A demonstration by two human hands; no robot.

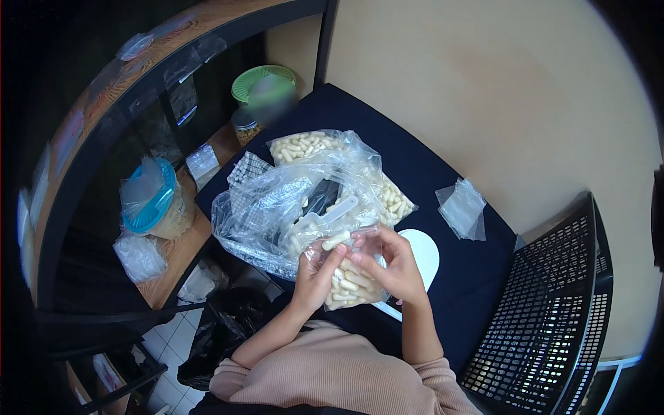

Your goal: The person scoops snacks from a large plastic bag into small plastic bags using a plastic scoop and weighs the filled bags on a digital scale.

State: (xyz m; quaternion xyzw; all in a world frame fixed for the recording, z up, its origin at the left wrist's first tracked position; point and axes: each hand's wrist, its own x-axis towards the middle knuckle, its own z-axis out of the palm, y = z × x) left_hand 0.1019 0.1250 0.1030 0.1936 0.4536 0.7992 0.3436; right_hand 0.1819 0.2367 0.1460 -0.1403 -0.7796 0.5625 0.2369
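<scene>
A small clear plastic bag (351, 285) holds many pale, finger-shaped pieces and hangs upright between my hands. My left hand (319, 275) pinches its top edge on the left side, with one pale piece (336, 240) showing at the bag's mouth beside the thumb. My right hand (391, 268) grips the top edge on the right. Just beyond lies a large open clear bag (257, 214) with a white scoop (330, 214) and something black inside. Filled bags of the same pieces (301, 146) rest behind it. A white oval object (420, 256) lies partly behind my right hand.
Flat empty plastic bags (462, 209) lie on the dark table cover (443, 283) at right. A black perforated basket (536, 325) stands near the wall. On the left shelf are a blue-lidded tub (166, 207), a green-lidded container (263, 86) and a jar (245, 126).
</scene>
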